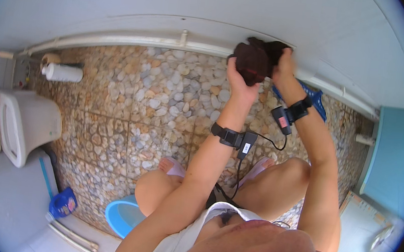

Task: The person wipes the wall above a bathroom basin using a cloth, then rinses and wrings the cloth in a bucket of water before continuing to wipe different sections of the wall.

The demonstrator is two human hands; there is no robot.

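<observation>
A bunched dark maroon-brown cloth (250, 62) is held up by the white wall, above the pipe along its foot. My left hand (243, 82) grips its nearer lobe from below, thumb along the left side. On the right, my right hand (286, 68) clasps the darker part of the bundle; its fingertips are partly hidden and slightly blurred. Below my right wrist lies a blue item with pale dots or holes (317, 98), partly covered by the forearm; I cannot tell whether it is a basket or cloth. Black straps with small boxes and a cable sit on both wrists.
A white pipe (151, 42) runs along the wall's base over a pebble-patterned floor (168, 95). At left are a toilet (32, 120), a white bottle (64, 73) and a blue detergent jug (63, 203). A light-blue basin (115, 213) stands beside my left knee; a teal panel (393, 153) is at right.
</observation>
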